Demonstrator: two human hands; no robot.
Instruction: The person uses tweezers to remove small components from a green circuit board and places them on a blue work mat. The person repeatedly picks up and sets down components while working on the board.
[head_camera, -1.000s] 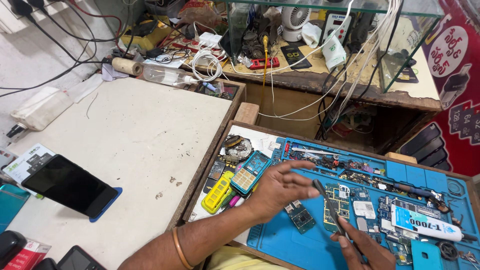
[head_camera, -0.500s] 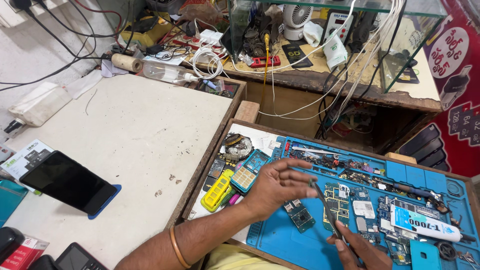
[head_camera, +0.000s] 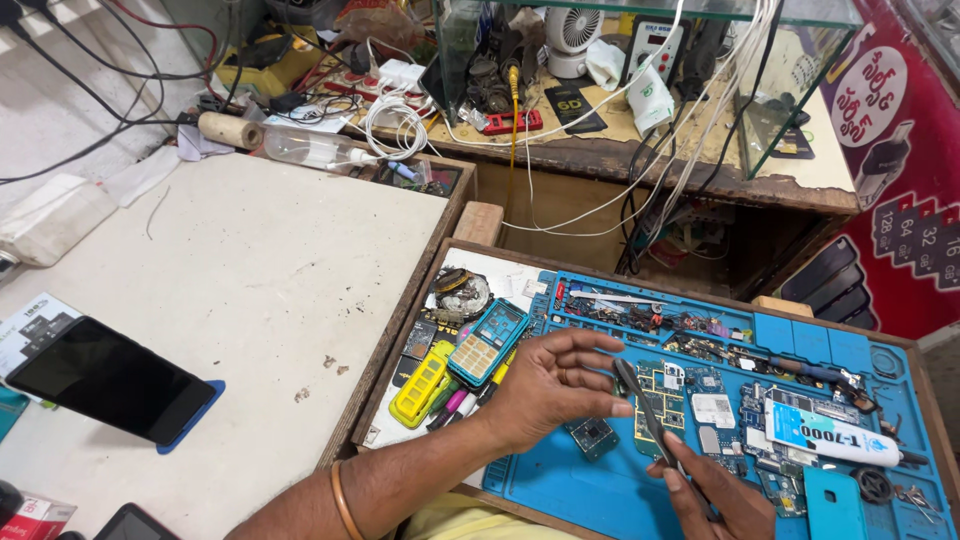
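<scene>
Workbench, seen from the head camera, the only view. Right hand (head_camera: 715, 495) low at the frame's bottom edge, closed around the rear end of slim dark tweezers (head_camera: 648, 415), tips slanted up and leftward over the blue repair mat (head_camera: 560, 490). Left hand (head_camera: 550, 385) reaching in from the lower left, metal bangle (head_camera: 345, 500) on the wrist, fingers loosely curled, thumb and forefinger brought right up to the tweezer tips. Cannot tell whether anything tiny sits between those fingertips or between the tips themselves: too small to see.

Compared with a second ago: left fingers no longer fanned flat but drawn inward to the tool's point; right hand sunk a little lower in the frame, grip on the tweezers unchanged. Judged from that: fine work at the tweezer tips, both hands meeting above the mat, nothing set down.

Directly beneath the left palm, a small square circuit board (head_camera: 592, 437), lying flat on the mat, apart from the hand. Further right, more boards and a white glue tube (head_camera: 830, 440). Left of the mat, in the wooden tray, a teal keypad phone (head_camera: 488, 340) beside a yellow phone shell (head_camera: 425, 385). Well apart on the white table (head_camera: 250, 280), a black smartphone (head_camera: 105, 378), face up, untouched.
</scene>
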